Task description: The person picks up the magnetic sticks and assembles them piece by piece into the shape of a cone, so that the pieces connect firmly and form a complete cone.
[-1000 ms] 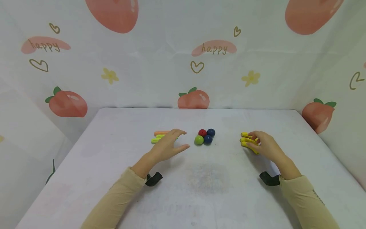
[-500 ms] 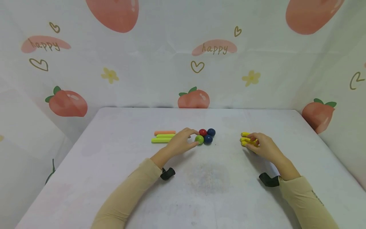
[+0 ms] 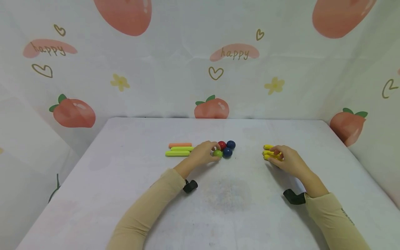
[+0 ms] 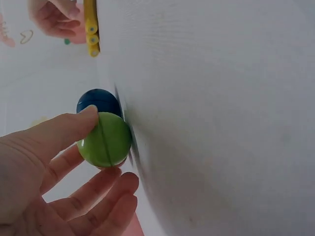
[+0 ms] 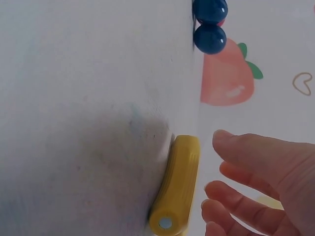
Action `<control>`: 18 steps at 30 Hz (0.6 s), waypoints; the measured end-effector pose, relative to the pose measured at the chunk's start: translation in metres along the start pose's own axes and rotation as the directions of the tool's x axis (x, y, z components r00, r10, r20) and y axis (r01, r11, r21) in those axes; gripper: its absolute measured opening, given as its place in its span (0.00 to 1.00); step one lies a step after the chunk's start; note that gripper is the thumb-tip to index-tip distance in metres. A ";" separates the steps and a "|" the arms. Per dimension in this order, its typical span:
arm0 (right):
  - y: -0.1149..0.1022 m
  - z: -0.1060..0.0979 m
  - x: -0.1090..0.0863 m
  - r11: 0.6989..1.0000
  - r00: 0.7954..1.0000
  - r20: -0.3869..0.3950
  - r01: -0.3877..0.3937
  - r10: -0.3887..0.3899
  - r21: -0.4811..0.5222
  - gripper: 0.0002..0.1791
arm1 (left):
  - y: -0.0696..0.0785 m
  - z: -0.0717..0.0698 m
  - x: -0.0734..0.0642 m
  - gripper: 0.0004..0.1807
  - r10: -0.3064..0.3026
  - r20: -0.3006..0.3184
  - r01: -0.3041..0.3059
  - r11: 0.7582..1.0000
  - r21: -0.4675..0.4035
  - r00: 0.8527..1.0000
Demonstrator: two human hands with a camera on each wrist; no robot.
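Note:
My left hand [image 3: 202, 153] holds a shiny green ball [image 4: 107, 140] between thumb and fingers; in the left wrist view its thumb tip lies on the ball's upper side and the fingers curve around below. Right beside it are a red ball [image 3: 222, 144] and two dark blue balls, a front one [image 3: 227, 152] and a back one [image 3: 231, 144]. On the right, my right hand [image 3: 290, 160] hovers over several yellow banana-shaped pieces [image 3: 267, 152]. The right wrist view shows its loosely bent fingers apart from the nearest ribbed yellow piece [image 5: 179, 182], holding nothing.
Left of the balls lie an orange stick [image 3: 180, 145] and two yellow-green sticks [image 3: 177, 153], partly behind my left hand. All stand on a white table [image 3: 228, 222] with a peach-patterned cloth [image 3: 175, 69] hanging behind its back edge.
My left hand has moved right from over the coloured sticks to the green ball, and its fingers have closed around it. My right hand has stayed nearly still over the yellow pieces.

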State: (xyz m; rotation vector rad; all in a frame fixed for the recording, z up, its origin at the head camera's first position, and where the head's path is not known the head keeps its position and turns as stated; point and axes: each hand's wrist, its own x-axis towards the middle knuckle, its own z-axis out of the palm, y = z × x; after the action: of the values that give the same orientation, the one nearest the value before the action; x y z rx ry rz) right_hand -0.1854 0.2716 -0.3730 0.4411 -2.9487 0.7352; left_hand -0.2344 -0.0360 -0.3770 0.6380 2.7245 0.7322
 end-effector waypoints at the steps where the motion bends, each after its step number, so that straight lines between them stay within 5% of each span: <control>1: 0.000 0.000 0.000 1.000 1.000 0.001 0.000 0.000 -0.003 0.15 | 0.001 0.000 0.000 0.20 0.002 0.004 -0.002 1.000 0.006 1.000; 7: 0.000 0.002 0.002 1.000 0.999 0.046 -0.019 0.020 -0.021 0.13 | 0.003 -0.001 -0.006 0.17 0.020 0.006 -0.020 1.000 0.013 1.000; 18: 0.000 0.004 0.004 0.997 0.990 0.122 -0.067 0.072 -0.050 0.12 | -0.004 -0.007 -0.023 0.17 0.018 -0.023 -0.022 0.982 -0.189 1.000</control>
State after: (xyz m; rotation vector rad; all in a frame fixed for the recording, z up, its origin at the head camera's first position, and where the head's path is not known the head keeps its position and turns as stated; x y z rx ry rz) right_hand -0.1894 0.2686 -0.3761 0.3960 -3.1039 0.6688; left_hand -0.2186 -0.0528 -0.3700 0.6176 2.6275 0.9941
